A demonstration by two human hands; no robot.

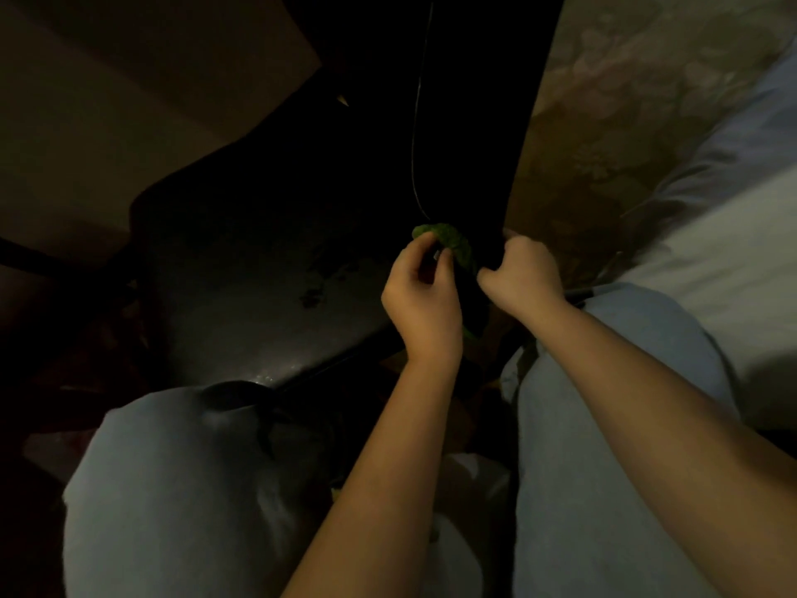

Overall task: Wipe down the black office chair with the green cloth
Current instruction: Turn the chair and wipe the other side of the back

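The black office chair (258, 269) fills the dim middle of the view, its seat to the left and its dark backrest rising at centre. The green cloth (453, 243) hangs bunched at the backrest's lower edge. My left hand (420, 295) pinches the cloth's upper end between thumb and fingers. My right hand (524, 269) has its fingers curled round the cloth's other end, against the backrest's right edge. Much of the cloth is hidden behind the hands.
My knees in light blue trousers (181, 489) sit in the foreground on both sides of the arms. A patterned fabric surface (604, 123) and pale bedding (733, 252) lie to the right. A thin cord (415, 144) runs down the backrest.
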